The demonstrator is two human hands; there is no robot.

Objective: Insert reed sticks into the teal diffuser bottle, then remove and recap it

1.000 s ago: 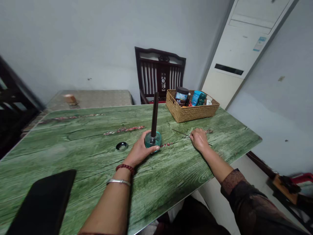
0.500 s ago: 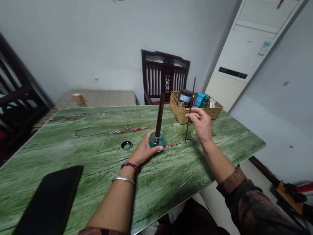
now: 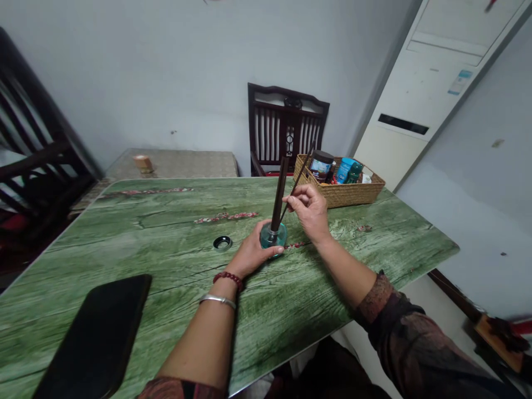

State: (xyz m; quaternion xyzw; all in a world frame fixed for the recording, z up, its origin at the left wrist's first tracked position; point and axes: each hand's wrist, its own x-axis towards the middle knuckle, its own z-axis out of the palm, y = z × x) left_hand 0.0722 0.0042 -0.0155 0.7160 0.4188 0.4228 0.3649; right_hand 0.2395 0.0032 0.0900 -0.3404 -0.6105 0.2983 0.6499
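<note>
My left hand [image 3: 252,256] grips the round teal glass base [image 3: 273,236] from the near side. A dark, slender tube [image 3: 278,194] stands upright in that base. My right hand [image 3: 307,213] pinches a thin dark stick [image 3: 298,179] between its fingers and holds it tilted, just above the table. The stick's lower end reaches close to the tube, near the base. A small black ring [image 3: 222,243] lies on the table left of the base.
A green wood-patterned table [image 3: 174,221] fills the foreground, with a black phone-like slab [image 3: 95,338] at its near left. A woven basket [image 3: 338,194] of jars and bottles stands at the far edge. A dark wooden chair [image 3: 286,130] stands behind it.
My right hand has lifted the thin stick off the table and carried it left to the tube. My left hand stays on the base. The view has shifted slightly.
</note>
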